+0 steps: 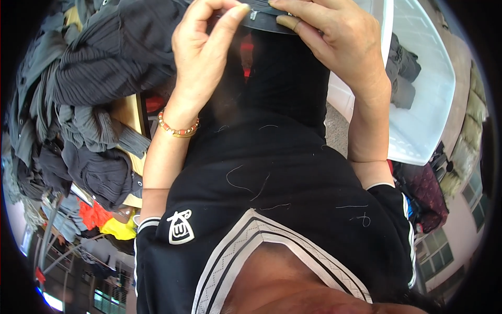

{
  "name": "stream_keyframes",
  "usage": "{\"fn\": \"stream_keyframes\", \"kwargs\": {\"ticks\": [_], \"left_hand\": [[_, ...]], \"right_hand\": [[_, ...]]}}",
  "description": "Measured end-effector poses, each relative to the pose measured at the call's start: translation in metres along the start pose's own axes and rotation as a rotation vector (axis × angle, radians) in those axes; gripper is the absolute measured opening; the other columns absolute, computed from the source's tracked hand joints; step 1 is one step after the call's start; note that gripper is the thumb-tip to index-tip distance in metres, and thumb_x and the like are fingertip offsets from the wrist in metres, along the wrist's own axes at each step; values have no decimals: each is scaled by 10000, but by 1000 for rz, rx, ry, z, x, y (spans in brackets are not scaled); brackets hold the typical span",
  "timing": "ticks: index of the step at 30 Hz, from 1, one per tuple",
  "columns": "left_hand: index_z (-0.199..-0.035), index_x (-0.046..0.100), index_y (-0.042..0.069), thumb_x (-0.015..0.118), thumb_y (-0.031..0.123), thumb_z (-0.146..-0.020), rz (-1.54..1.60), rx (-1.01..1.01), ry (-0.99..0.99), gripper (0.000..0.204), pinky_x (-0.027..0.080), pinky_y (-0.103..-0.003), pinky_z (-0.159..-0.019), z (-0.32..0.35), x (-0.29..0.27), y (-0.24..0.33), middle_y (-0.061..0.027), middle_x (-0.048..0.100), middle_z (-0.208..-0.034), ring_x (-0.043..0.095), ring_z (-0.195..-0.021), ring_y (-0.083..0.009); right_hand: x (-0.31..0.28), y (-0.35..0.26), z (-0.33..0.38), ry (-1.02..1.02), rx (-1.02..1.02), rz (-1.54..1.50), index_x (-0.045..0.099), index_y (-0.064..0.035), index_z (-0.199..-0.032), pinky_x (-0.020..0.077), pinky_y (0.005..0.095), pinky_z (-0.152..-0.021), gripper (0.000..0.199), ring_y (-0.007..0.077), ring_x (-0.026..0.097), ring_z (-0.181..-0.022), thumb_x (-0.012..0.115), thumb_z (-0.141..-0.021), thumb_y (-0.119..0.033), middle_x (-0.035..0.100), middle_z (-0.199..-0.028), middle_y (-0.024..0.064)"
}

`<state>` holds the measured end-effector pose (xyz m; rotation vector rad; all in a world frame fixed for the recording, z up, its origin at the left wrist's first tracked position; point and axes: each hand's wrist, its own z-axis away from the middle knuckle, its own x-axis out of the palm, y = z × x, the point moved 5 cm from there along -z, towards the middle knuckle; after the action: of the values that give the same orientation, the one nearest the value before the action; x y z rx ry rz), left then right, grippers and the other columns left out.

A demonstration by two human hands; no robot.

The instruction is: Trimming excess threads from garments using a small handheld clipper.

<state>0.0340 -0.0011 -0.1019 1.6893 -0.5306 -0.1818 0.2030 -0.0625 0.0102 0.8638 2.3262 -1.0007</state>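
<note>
Heaped dark grey ribbed-knit garments [112, 63] crowd my left; translucent white plastic tub [436, 112] at my right, dark grey cloth [403, 70] inside. Before me, flat dark grey fabric piece [269, 24], bearing small pale shiny bit [254, 14]. Right hand [348, 39] pinches its edge; left hand [206, 44] nearly closed beside shiny bit, grip unclear.

garment [269, 23]: dark grey | shirt [308, 172]: black | collar [254, 225]: white, black-striped | tub [431, 94]: white

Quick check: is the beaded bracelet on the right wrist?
No, the beaded bracelet circles the wrist of the left hand, while the wrist of the right hand is bare.
</note>
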Motion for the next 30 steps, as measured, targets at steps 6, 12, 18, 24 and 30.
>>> {"fn": "stream_keyframes", "kwargs": {"ticks": [6, 12, 18, 24, 30], "left_hand": [[-894, 678, -3, 653, 65, -953, -528, 239, -96, 94, 474, -252, -793, -5, 21, 29, -58, 657, -976, 603, -895, -124], [-940, 688, 25, 753, 45, -853, -722, 484, -104, 110, 502, -291, -779, -6, 48, 44, -69, 661, -936, 632, -875, -180], [-1035, 756, 176, 833, 229, -763, -1062, 677, -178, 288, 435, -323, -793, -7, 73, 58, 8, 647, -986, 587, -897, -181], [-1010, 771, 286, 828, 354, -754, -1311, 738, -137, 271, 343, -330, -872, -5, 88, 57, 105, 631, -1004, 535, -986, -142], [-966, 773, 300, 821, 336, -765, -1258, 807, -95, 210, 322, -324, -874, -8, 84, 45, 128, 638, -964, 543, -980, -135]], "right_hand": [[-46, 19, 25, -9, 437, 8, 723, 9, -1077, 423, 249, -588, 291, 121, 548, -665, 766, -790, 12, 599, -802, 53], [-61, 27, 64, 122, 617, -44, 719, 6, -1135, 368, 192, -590, 332, 52, 500, -682, 766, -808, 25, 576, -839, 3], [-56, 33, 84, 184, 620, -69, 719, 6, -1134, 360, 196, -586, 335, 54, 483, -681, 773, -804, 24, 554, -840, -2], [-51, 43, 103, 133, 473, -52, 729, -68, -1187, 380, 185, -583, 368, 51, 521, -740, 783, -824, -47, 586, -866, -2], [-46, 47, 106, 62, 403, -68, 718, -62, -1207, 384, 177, -596, 389, 54, 517, -750, 782, -824, -44, 587, -907, 0]]}}
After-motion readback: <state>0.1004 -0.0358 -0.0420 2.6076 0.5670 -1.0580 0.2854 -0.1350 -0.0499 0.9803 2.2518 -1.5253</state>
